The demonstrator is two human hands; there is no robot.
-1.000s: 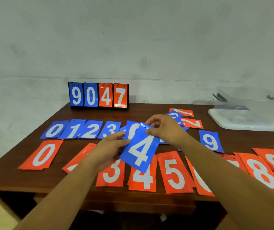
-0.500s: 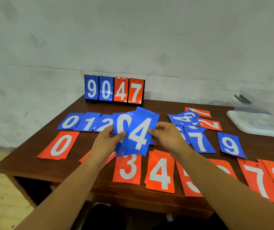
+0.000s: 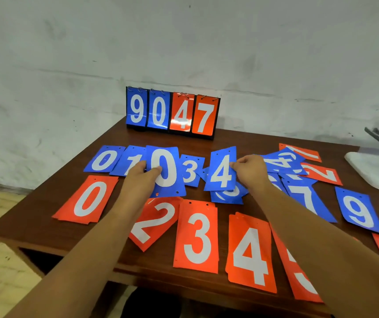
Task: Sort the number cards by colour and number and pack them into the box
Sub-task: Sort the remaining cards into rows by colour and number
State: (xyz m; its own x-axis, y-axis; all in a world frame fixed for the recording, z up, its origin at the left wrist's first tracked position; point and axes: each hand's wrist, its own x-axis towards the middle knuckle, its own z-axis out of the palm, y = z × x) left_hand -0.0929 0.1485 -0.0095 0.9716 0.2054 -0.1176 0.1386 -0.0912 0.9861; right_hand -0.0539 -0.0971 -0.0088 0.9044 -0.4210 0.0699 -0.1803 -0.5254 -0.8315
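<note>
Blue cards fill both hands above a dark wooden counter. The left hand has its fingers clamped on the left edge of a blue 0 card, thumb on the card's face, the card raised and nearly upright. The right hand has its fingers pinched on the right edge of a blue 4 card, held just right of the 0 card with a gap between them.

Behind the left fingers, flat on the counter, lies a row of blue cards: a blue 0, a blue 1 partly hidden by the hand, and a blue 3 showing in the gap between the two held cards. Under the 4 card lies another blue card whose digit cannot be read. Right of the right fingers sits a loose heap of blue cards, then a blue 7 and a blue 9.

Nearer the person than both hands runs a row of orange cards: 0, 2, 3, 4. Beyond the fingers, against the wall, stands a flip scoreboard reading 9047. Far right of the right fingers, a white lid lies at the counter's edge.
</note>
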